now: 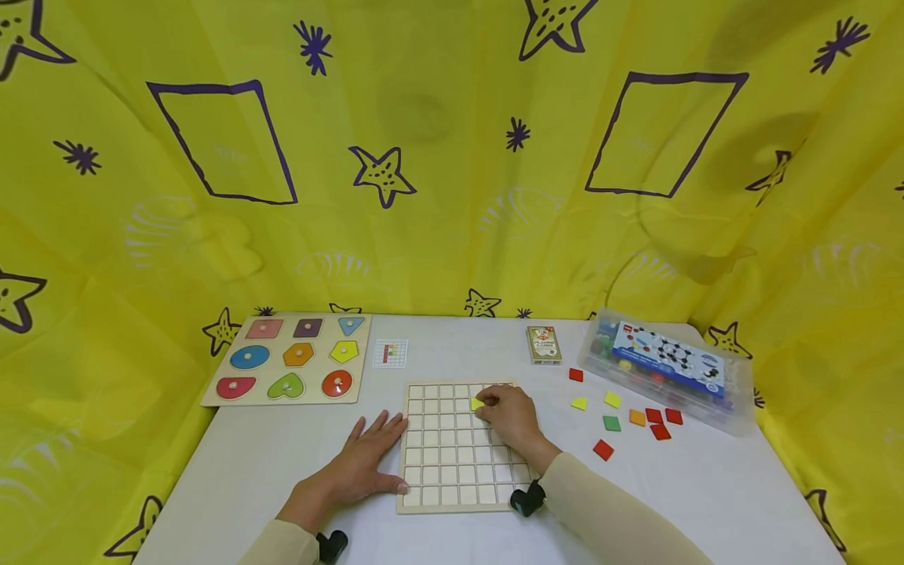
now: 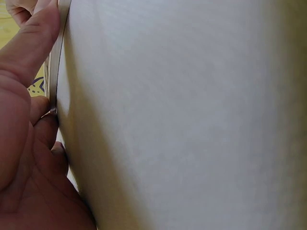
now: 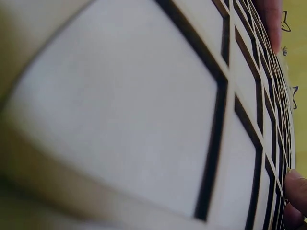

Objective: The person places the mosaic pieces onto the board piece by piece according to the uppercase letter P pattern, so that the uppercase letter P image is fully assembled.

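A wooden grid board (image 1: 452, 509) with square cells lies flat on the white table. Over its second row from the far edge, my right hand (image 1: 510, 416) pinches a yellow square tile (image 1: 476, 404) between thumb and fingertips. My left hand (image 1: 360, 463) lies on the table with fingers spread, its thumb and fingertips at the board's left edge. The left wrist view has the left hand (image 2: 29, 143) close up along the board's side. In the right wrist view, empty cells fill most of the picture, and fingers of the right hand (image 3: 296, 191) show at the lower right.
Loose red tiles (image 1: 603, 450), a green tile (image 1: 611, 424), an orange tile (image 1: 637, 417) and yellow tiles (image 1: 612, 399) lie to the right. Behind are a clear plastic box (image 1: 734, 392), a playing-card box (image 1: 544, 345) and a pattern card (image 1: 391, 354). A shape puzzle (image 1: 314, 369) sits back left.
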The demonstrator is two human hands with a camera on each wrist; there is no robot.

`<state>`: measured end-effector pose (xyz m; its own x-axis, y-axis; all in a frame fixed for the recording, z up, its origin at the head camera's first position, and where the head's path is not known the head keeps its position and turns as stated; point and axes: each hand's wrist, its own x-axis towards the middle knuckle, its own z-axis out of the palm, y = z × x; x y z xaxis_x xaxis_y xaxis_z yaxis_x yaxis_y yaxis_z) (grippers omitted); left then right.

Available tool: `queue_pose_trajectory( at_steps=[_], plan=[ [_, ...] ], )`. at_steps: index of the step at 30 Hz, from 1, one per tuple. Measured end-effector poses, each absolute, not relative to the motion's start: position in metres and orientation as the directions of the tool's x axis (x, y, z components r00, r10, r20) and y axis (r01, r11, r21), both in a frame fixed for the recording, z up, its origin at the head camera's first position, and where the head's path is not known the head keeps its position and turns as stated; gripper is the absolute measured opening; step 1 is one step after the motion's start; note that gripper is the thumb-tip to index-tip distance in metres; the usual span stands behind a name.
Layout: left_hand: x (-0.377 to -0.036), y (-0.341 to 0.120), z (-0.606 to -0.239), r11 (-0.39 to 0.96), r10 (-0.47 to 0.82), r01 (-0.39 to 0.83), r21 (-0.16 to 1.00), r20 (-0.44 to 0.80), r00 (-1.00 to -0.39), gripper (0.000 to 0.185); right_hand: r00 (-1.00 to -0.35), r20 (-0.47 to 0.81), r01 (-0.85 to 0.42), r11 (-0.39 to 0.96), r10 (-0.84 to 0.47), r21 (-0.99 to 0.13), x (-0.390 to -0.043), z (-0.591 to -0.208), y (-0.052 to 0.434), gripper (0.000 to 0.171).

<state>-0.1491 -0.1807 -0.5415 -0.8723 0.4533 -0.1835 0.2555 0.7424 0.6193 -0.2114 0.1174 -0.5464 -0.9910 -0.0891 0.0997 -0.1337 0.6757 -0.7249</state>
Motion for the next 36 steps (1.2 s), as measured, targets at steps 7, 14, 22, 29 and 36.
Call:
queue_pose_trajectory(
  at_steps=[7,14,22,29,36],
  plan=[
    [-0.149,-0.18,-0.542,0.744,0.45,0.252,0.619,-0.186,-0.874,0.109,-0.993,0.083,-0.116,0.661,-0.081,-0.742,-0.211,-0.546,0.118,0.015],
    [-0.149,-0.181,-0.542,0.738,0.455,0.263,0.621,-0.171,-0.874,0.109,-0.996,0.049,-0.082,0.626,-0.069,-0.775,-0.211,-0.543,0.118,0.017],
    [-0.148,-0.181,-0.541,0.738,0.459,0.267,0.62,-0.171,-0.872,0.109,-0.999,0.017,-0.033,0.503,-0.036,-0.864,-0.212,-0.54,0.125,0.024],
    [-0.149,-0.18,-0.54,0.739,0.454,0.253,0.625,-0.185,-0.872,0.108,-1.0,0.022,-0.018,0.408,0.006,-0.913,-0.208,-0.536,0.138,0.026],
    [-0.149,-0.181,-0.539,0.734,0.456,0.248,0.632,-0.189,-0.87,0.107,-0.999,-0.003,0.018,0.381,0.038,-0.924,-0.204,-0.533,0.165,0.029]
  ],
)
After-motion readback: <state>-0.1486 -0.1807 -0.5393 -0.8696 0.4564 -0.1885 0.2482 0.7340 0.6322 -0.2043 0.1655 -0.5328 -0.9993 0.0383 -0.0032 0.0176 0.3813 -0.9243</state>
